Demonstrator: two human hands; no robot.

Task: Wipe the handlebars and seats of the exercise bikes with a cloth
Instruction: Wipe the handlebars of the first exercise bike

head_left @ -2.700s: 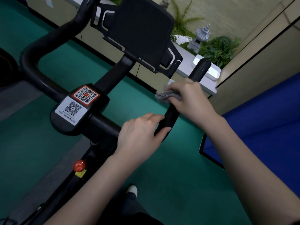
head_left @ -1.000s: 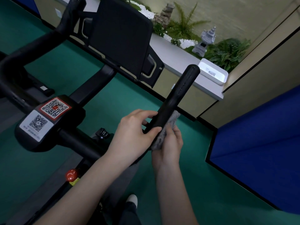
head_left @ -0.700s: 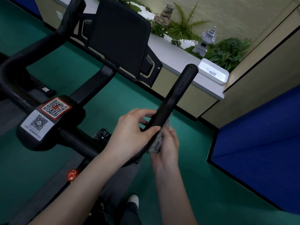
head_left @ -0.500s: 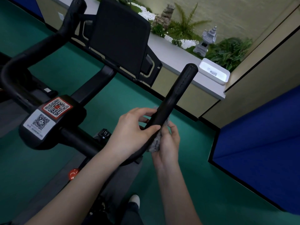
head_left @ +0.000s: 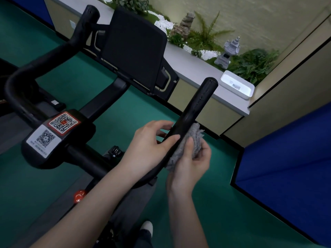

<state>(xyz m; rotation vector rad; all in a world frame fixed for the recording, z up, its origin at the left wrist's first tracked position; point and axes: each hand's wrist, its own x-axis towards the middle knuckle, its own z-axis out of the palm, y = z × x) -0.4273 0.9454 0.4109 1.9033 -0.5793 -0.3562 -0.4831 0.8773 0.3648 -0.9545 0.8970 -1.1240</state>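
The left hand (head_left: 152,142) grips the bike's right handlebar (head_left: 189,113) (thumb on top), while the right hand (head_left: 189,163), just right of the handlebar, pinches a gray cloth (head_left: 188,142) against its underside.

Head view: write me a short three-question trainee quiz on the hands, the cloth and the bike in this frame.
1. True or false: the left hand grips the handlebar horn.
2. Multiple choice: the grey cloth is A) lying on the floor, B) held by the right hand against the side of the horn, C) draped over the screen.
3. Fill in: the knob low on the bike frame is coloured ____.

Key: 1 true; 2 B; 3 red.
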